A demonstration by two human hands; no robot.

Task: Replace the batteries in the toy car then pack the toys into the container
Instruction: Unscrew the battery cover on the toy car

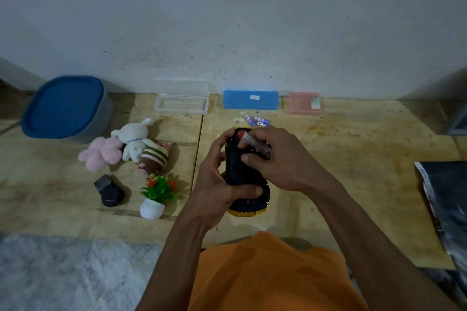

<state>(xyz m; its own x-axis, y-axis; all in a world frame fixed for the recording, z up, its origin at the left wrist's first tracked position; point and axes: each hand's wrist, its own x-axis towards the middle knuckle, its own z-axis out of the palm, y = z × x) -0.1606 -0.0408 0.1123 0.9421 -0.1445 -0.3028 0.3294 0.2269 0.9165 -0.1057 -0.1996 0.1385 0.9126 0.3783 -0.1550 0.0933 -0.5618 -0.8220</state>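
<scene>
**Toy car held underside up during battery work**

The toy car (246, 171) is turned belly-up above the floor, gripped at its side by the left hand (217, 184). The right hand (275, 159) pinches a screwdriver (255, 142) over the chassis. A slipped tip could likely strip the screw; loose batteries (257, 120) just beyond may roll away.

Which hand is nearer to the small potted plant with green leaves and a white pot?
Left. The left hand grips the upturned black and yellow toy car just right of the potted plant; the right hand, holding a screwdriver, works farther away.
</scene>
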